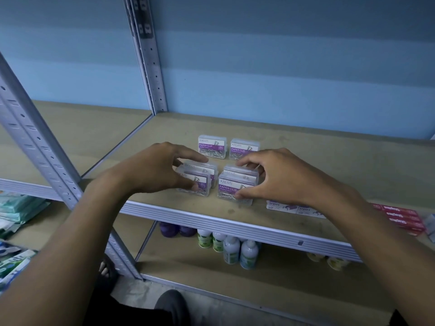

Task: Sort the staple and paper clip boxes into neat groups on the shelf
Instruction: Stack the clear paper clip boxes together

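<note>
On the brown shelf board (306,161) the clear paper clip boxes stand in a loose block near the middle, closer to its front edge than to the back. The left hand (155,170) is curled over the left front pair of paper clip boxes (200,181), fingers over the back one and thumb against the front one, holding the pair together. The right hand (277,177) grips the right front pair of paper clip boxes (231,185) the same way, thumb pressed on the front face and fingers hooked behind the rear one. The two pairs stand just beside each other with a narrow gap between. Behind them, toward the back edge, two more paper clip boxes (213,147) stand upright side by side, apart from the held ones.

At the front edge to the right, white and purple staple boxes (292,208) lie flat, partly hidden under the right wrist. Further right along that edge lie red staple boxes (400,218), near the board's right end.

A perforated grey upright (35,142) crosses the left of the view in front of the neighbouring bay, and another post (150,67) stands at the back left corner. On the shelf below, small bottles (233,248) stand under the front rail, with purple ones to their left. Green and white packets (18,208) lie on the bay at far left
</note>
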Demonstrator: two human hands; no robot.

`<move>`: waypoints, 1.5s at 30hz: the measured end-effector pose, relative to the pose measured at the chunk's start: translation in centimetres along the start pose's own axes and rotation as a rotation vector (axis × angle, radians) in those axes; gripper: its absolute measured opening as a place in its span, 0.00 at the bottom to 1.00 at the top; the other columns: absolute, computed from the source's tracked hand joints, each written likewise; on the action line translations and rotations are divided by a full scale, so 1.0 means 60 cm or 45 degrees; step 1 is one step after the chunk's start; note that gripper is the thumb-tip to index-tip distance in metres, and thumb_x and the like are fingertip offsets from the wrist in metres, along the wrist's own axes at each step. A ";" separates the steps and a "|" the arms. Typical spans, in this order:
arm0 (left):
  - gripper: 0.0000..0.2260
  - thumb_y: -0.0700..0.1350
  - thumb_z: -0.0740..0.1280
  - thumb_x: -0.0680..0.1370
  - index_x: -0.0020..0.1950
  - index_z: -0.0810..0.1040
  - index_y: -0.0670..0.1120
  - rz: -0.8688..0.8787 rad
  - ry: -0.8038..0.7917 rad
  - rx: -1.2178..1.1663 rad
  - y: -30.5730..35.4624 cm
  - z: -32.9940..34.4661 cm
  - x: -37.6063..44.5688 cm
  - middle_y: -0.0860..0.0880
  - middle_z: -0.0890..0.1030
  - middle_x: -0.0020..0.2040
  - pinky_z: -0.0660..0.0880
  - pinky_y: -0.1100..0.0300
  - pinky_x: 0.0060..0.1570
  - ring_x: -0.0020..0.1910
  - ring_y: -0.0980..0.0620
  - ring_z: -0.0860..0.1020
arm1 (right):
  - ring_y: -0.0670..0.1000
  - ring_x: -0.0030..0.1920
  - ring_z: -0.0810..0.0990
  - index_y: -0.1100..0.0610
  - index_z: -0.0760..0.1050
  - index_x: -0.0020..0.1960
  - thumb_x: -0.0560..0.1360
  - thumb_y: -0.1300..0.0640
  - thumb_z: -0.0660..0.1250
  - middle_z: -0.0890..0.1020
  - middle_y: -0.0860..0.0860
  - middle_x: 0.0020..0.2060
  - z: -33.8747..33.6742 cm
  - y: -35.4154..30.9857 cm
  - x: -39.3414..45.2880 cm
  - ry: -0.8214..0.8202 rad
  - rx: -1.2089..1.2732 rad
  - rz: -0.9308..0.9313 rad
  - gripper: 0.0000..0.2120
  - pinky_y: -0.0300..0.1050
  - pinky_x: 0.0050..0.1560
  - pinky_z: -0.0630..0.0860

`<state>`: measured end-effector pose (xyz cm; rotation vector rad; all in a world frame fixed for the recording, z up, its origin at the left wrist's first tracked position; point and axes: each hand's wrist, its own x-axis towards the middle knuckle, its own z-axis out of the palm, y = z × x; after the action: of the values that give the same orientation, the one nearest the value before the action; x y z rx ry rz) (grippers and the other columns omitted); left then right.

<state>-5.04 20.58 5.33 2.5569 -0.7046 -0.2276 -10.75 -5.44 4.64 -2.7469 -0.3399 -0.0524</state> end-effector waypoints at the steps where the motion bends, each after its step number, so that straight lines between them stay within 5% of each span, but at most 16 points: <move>1: 0.24 0.51 0.77 0.69 0.62 0.76 0.67 0.014 0.013 -0.002 0.001 0.001 0.000 0.62 0.76 0.66 0.77 0.52 0.58 0.58 0.56 0.77 | 0.41 0.52 0.79 0.45 0.77 0.67 0.63 0.35 0.78 0.82 0.43 0.58 0.000 0.000 0.000 0.004 0.006 -0.001 0.35 0.38 0.55 0.76; 14: 0.22 0.47 0.77 0.69 0.61 0.80 0.62 0.056 0.092 -0.027 0.004 0.007 0.001 0.59 0.79 0.63 0.77 0.55 0.57 0.54 0.57 0.79 | 0.37 0.44 0.75 0.46 0.78 0.67 0.66 0.42 0.80 0.83 0.43 0.56 -0.003 0.001 0.002 0.002 0.020 -0.026 0.31 0.27 0.44 0.68; 20: 0.22 0.47 0.77 0.70 0.62 0.79 0.63 0.085 0.103 -0.030 0.003 0.014 0.002 0.59 0.79 0.62 0.78 0.54 0.58 0.54 0.57 0.79 | 0.34 0.40 0.73 0.46 0.78 0.67 0.66 0.43 0.79 0.81 0.42 0.51 0.001 0.001 0.004 0.008 0.018 -0.013 0.30 0.30 0.44 0.67; 25: 0.22 0.47 0.76 0.71 0.63 0.78 0.63 0.074 0.105 -0.004 0.003 0.015 0.002 0.59 0.79 0.63 0.78 0.55 0.57 0.55 0.57 0.79 | 0.40 0.46 0.75 0.46 0.77 0.69 0.67 0.42 0.78 0.82 0.45 0.58 0.001 0.002 0.005 0.003 -0.006 -0.013 0.32 0.33 0.49 0.69; 31: 0.22 0.47 0.76 0.71 0.62 0.79 0.62 0.090 0.121 0.011 0.006 0.015 0.003 0.59 0.79 0.62 0.78 0.55 0.56 0.54 0.57 0.79 | 0.33 0.38 0.71 0.46 0.77 0.68 0.67 0.42 0.78 0.81 0.42 0.52 -0.001 0.002 0.006 -0.002 -0.014 -0.026 0.31 0.26 0.39 0.63; 34: 0.22 0.51 0.76 0.70 0.63 0.77 0.63 0.121 0.108 0.044 0.004 0.014 0.004 0.60 0.78 0.63 0.79 0.56 0.54 0.54 0.57 0.78 | 0.36 0.43 0.75 0.45 0.77 0.68 0.66 0.37 0.78 0.82 0.42 0.55 -0.003 0.006 0.006 0.000 -0.020 -0.032 0.33 0.31 0.47 0.71; 39: 0.29 0.75 0.64 0.66 0.64 0.74 0.67 0.130 0.265 0.044 0.016 0.008 0.006 0.64 0.77 0.63 0.79 0.55 0.52 0.52 0.61 0.79 | 0.39 0.49 0.79 0.40 0.74 0.68 0.64 0.27 0.71 0.81 0.38 0.51 -0.012 0.009 0.006 0.112 0.123 -0.007 0.35 0.46 0.55 0.80; 45: 0.21 0.65 0.67 0.73 0.63 0.77 0.60 0.108 0.531 0.006 0.017 0.004 0.035 0.62 0.79 0.60 0.78 0.55 0.52 0.51 0.58 0.79 | 0.43 0.50 0.79 0.43 0.75 0.65 0.73 0.38 0.71 0.79 0.41 0.52 -0.009 0.026 0.027 0.320 0.146 0.046 0.22 0.47 0.57 0.78</move>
<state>-3.76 18.62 5.56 2.4555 -0.6458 0.3276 -8.78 -6.67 4.73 -2.5931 -0.2169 -0.3540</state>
